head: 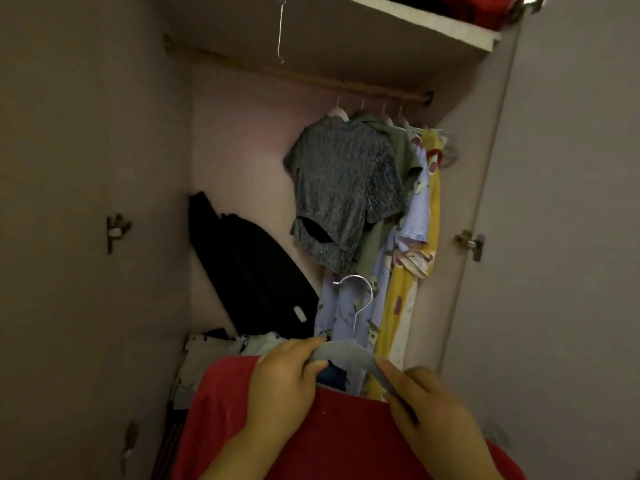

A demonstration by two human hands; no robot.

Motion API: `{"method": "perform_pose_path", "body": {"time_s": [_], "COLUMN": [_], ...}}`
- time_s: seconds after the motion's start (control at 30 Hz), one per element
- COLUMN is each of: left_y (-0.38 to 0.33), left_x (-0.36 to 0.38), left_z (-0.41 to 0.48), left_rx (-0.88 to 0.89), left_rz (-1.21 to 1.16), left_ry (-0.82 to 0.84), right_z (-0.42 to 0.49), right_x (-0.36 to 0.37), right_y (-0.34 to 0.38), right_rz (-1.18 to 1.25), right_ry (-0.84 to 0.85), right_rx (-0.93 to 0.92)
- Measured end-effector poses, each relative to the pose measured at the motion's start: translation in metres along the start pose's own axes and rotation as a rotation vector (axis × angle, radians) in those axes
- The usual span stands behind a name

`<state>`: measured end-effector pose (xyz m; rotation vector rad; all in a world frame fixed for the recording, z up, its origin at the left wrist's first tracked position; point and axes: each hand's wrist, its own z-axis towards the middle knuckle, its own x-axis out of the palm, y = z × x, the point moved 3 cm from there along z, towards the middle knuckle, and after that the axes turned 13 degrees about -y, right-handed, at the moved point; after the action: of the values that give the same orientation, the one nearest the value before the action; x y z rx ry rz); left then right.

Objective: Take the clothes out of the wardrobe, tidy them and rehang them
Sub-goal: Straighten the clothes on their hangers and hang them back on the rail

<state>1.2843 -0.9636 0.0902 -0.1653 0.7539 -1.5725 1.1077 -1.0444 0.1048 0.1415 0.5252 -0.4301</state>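
Clothes hang bunched up at the right end of the wooden rail. There are four that I can make out, each on its own hanger: a speckled grey top in front, something olive green behind it, then a lilac printed piece and a yellow printed piece hard against the right wall. The rest of the rail is bare.

Down at the bottom, both hands are on a grey hanger, with its metal hook pointing up in front of the lilac piece. The left hand has its fingers curled round the hanger's left arm, and the right hand grips the right arm, which slopes down into its palm. A red garment spreads out right under the hands, with its top edge just below the hanger. It's probably not on the hanger yet, but the light is dim and the hands cover that bit, so I can't say for sure.

Other stuff in the wardrobe:
- A black garment slumps diagonally against the back wall on the left.
- A pale printed heap lies on the wardrobe floor below it.
- A bare wire hook dangles up near the top.
- A white shelf sits above the rail, with something red on it.
- There's a hinge on the right side.
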Motion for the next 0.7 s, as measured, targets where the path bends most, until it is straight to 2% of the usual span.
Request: {"method": "perform_pose_path", "body": {"time_s": [0.23,0.3,0.37,0.4,0.47,0.53,0.7], "left_y": [0.024,0.036,0.049,0.057,0.072,0.087,0.119], "left_x": [0.048,0.06,0.073,0.08,0.094,0.108,0.133], "left_z": [0.096,0.121,0.145,0.157,0.185,0.218,0.324], "left_rx": [-0.012,-0.011,0.005,0.016,0.032,0.047,0.114], "left_rz": [0.114,0.119,0.126,0.131,0.136,0.136,0.092], "left_ry": [-0.075,-0.092,-0.094,-0.095,-0.091,-0.077,-0.118], "right_z": [0.091,0.116,0.143,0.153,0.18,0.206,0.29], "right_x": [0.071,0.09,0.11,0.122,0.14,0.158,0.208], "right_y": [-0.06,-0.064,-0.077,-0.084,-0.091,-0.096,-0.109], "right_rz": [0.073,0.136,0.108,0.092,0.041,0.055,-0.049], "right_ry": [-0.057,0.011,-0.047,-0.004,-0.041,0.064,-0.093], "right_rx": [-0.096,-0.094,-0.156,-0.121,-0.193,-0.117,-0.134]}}
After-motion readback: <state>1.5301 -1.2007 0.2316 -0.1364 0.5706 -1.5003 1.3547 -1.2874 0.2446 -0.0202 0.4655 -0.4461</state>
